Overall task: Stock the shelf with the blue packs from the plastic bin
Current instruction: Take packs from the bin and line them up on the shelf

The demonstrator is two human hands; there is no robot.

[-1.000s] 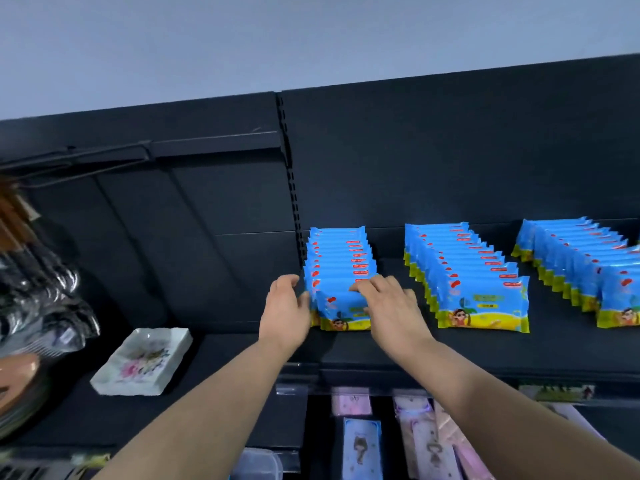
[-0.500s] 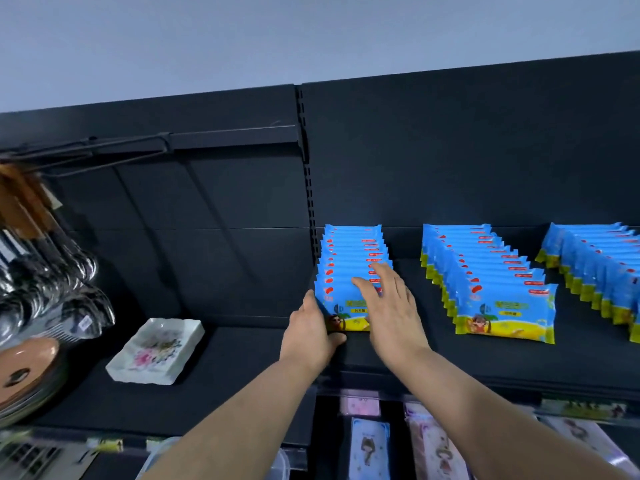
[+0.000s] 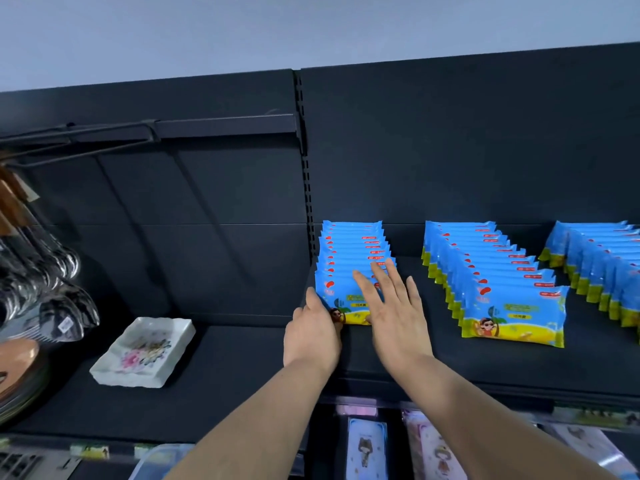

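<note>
Steel ladles and spoons [image 3: 45,271] hang in a shiny cluster at the far left, with the rounded wooden rim of a dish [image 3: 15,365] below them. Next along, a square white ceramic tray [image 3: 143,353] with scalloped edges and a pink flower print lies flat on the matte black shelf [image 3: 235,382]. At the bottom edge, a corner of the clear plastic bin [image 3: 157,457] shows, too blurred to see inside.

Just right of the slotted upright, the left row of blue packs [image 3: 351,249] stands on edge, glossy soft wrappers with yellow bottoms packed one behind another towards the back panel. The left hand [image 3: 311,336] is at the lower left corner of the front pack [image 3: 337,297]. Its thumb lies up along the pack's left edge. Its fingers are hidden behind the back of the hand, so I cannot tell whether they grip. The right hand [image 3: 394,313] lies palm down over the front of the same row, fingers straight and spread, holding nothing.

Well apart to the right stands a middle row of packs [image 3: 498,292], its front pack face on. A third row [image 3: 602,261] runs off the right edge. Under the shelf lip, pale cards in clear sleeves [image 3: 367,445] lie on a lower tier.
</note>
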